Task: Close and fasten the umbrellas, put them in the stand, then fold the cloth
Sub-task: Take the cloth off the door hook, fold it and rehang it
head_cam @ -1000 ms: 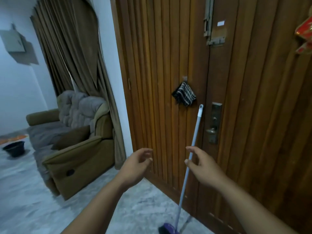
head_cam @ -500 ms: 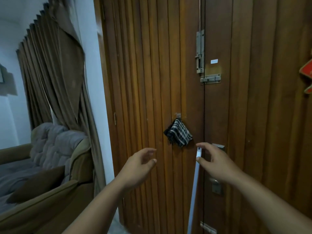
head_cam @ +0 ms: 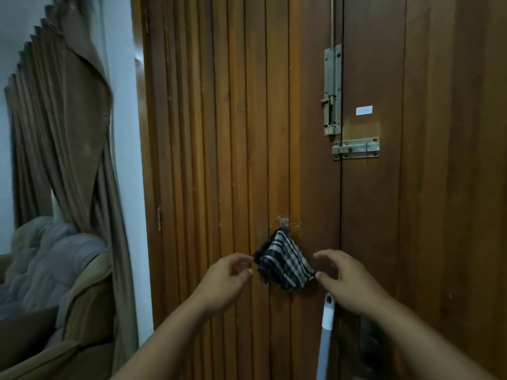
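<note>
From the head camera we saw the black-and-white checked cloth [head_cam: 284, 263] hanging bunched from a small hook [head_cam: 282, 222] on the brown slatted wooden door [head_cam: 219, 133]; our left hand [head_cam: 227, 281] reached its left edge, fingers relaxed, grasping nothing; our right hand [head_cam: 345, 278] hovered released beside its right edge, above a pale grey broom handle [head_cam: 326, 325].

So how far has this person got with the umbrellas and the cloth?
No umbrellas or stand are in view, so that part cannot be judged. In hand: the left hand and right hand reach to either side of the black-and-white checked cloth, which hangs bunched from a small hook on the brown wooden door. Neither hand clearly grips it. Left: taking it down and folding it.
</note>
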